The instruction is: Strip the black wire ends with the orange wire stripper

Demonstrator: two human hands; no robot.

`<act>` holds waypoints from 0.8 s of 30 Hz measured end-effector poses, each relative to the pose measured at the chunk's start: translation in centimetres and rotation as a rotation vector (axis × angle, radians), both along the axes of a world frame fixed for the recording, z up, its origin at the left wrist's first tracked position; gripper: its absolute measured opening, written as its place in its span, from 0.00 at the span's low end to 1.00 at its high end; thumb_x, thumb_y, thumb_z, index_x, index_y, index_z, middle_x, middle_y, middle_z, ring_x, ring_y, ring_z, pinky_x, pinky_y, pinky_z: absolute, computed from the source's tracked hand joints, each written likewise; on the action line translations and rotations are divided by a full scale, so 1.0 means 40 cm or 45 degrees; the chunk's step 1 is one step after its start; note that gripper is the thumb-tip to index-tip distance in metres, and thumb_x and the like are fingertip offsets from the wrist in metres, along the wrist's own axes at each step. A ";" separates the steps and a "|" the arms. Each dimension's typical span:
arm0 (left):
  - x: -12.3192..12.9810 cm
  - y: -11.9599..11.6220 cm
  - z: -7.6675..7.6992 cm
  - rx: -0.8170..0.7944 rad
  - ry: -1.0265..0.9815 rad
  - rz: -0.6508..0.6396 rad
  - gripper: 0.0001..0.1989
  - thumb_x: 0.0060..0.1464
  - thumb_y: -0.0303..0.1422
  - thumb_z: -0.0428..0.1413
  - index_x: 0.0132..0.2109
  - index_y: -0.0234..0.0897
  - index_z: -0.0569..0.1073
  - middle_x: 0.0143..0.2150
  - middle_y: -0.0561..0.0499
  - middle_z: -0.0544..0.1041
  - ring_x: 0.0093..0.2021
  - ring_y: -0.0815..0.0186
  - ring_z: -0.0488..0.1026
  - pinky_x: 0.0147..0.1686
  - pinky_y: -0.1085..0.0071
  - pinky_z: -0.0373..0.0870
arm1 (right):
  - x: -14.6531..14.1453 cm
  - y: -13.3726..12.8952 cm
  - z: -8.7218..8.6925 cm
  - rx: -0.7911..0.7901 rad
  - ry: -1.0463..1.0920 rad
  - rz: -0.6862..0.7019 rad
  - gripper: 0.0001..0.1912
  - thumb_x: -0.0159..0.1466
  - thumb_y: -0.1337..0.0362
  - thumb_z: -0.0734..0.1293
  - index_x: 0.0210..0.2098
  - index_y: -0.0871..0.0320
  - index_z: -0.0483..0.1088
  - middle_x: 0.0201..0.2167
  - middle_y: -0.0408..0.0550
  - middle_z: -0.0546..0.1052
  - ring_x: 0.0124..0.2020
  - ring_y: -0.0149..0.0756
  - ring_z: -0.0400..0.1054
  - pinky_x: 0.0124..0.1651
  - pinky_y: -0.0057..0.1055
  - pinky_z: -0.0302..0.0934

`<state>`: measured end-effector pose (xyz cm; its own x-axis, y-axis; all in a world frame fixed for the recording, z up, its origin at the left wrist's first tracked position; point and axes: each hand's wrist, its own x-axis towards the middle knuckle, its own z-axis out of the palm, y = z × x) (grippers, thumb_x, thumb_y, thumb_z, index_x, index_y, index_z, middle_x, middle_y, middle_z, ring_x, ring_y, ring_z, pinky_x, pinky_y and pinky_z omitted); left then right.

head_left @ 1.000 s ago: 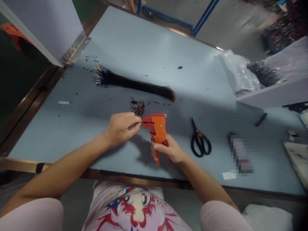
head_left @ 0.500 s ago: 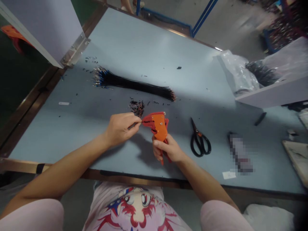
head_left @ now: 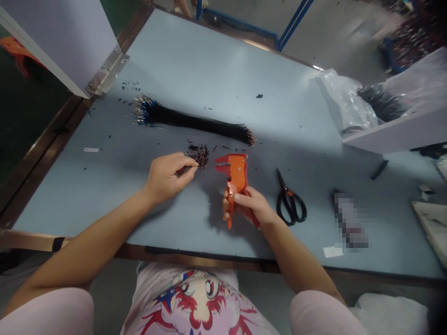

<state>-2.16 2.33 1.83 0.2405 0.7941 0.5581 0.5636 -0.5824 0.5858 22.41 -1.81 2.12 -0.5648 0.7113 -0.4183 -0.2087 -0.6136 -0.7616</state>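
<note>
My left hand (head_left: 167,177) pinches a short black wire (head_left: 186,170) between thumb and fingers, its tip pointing right. My right hand (head_left: 247,207) grips an orange-and-red wire stripper (head_left: 237,174) upright, its jaws facing left and apart from the wire. Just above the wire tip lies a small heap of black stripped insulation scraps (head_left: 198,155). Further up, a long bundle of black wires (head_left: 192,119) lies across the blue-grey workbench (head_left: 209,79), with bare metal ends at its left.
Black-handled scissors (head_left: 290,203) lie right of my right hand. A blurred object (head_left: 347,218) lies further right. A plastic bag (head_left: 345,102) and white shelf panel (head_left: 401,132) stand at the back right. A white panel (head_left: 59,37) stands back left.
The wire stripper has moved right and turned, and its jaws no longer touch the wire. My left hand has shifted slightly left and down, still holding the wire.
</note>
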 end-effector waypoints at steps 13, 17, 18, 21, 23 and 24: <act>0.033 -0.018 -0.010 -0.054 0.021 -0.102 0.05 0.54 0.27 0.52 0.34 0.36 0.74 0.26 0.53 0.73 0.25 0.73 0.66 0.27 0.76 0.60 | -0.027 -0.027 -0.010 0.092 0.056 0.168 0.17 0.58 0.58 0.70 0.40 0.63 0.65 0.29 0.49 0.75 0.31 0.39 0.74 0.32 0.37 0.70; 0.039 -0.022 -0.008 -0.069 0.032 -0.100 0.05 0.54 0.28 0.52 0.33 0.35 0.73 0.24 0.54 0.71 0.24 0.73 0.64 0.26 0.76 0.59 | -0.030 -0.026 -0.012 0.133 0.053 0.211 0.15 0.60 0.58 0.69 0.39 0.63 0.64 0.28 0.49 0.75 0.29 0.38 0.73 0.31 0.37 0.70; 0.040 -0.023 -0.007 -0.073 0.025 -0.102 0.05 0.55 0.28 0.52 0.32 0.35 0.73 0.24 0.54 0.71 0.24 0.73 0.64 0.25 0.76 0.59 | -0.030 -0.026 -0.012 0.136 0.047 0.213 0.15 0.60 0.58 0.68 0.39 0.63 0.64 0.28 0.49 0.75 0.28 0.38 0.73 0.30 0.36 0.70; 0.042 -0.025 -0.005 -0.076 0.010 -0.099 0.05 0.55 0.28 0.52 0.32 0.35 0.72 0.24 0.54 0.70 0.24 0.74 0.63 0.26 0.76 0.58 | -0.031 -0.027 -0.009 0.134 0.041 0.217 0.14 0.61 0.58 0.67 0.38 0.63 0.65 0.26 0.47 0.74 0.26 0.36 0.73 0.29 0.35 0.70; 0.042 -0.026 -0.004 -0.073 0.016 -0.097 0.05 0.55 0.28 0.52 0.32 0.35 0.72 0.24 0.54 0.70 0.23 0.74 0.62 0.25 0.76 0.58 | -0.031 -0.027 -0.008 0.132 0.038 0.216 0.14 0.61 0.57 0.67 0.37 0.63 0.65 0.25 0.47 0.74 0.26 0.36 0.72 0.28 0.34 0.70; 0.042 -0.027 -0.004 -0.072 0.019 -0.097 0.05 0.54 0.28 0.52 0.32 0.35 0.72 0.23 0.55 0.69 0.23 0.74 0.62 0.25 0.76 0.58 | -0.031 -0.027 -0.008 0.129 0.031 0.212 0.14 0.61 0.57 0.67 0.36 0.63 0.65 0.25 0.47 0.74 0.25 0.35 0.72 0.28 0.34 0.69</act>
<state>-0.46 1.26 1.67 0.3098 0.8033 0.5087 0.5279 -0.5903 0.6106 21.19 -2.91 1.82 -0.6874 0.6451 -0.3337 -0.1301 -0.5614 -0.8173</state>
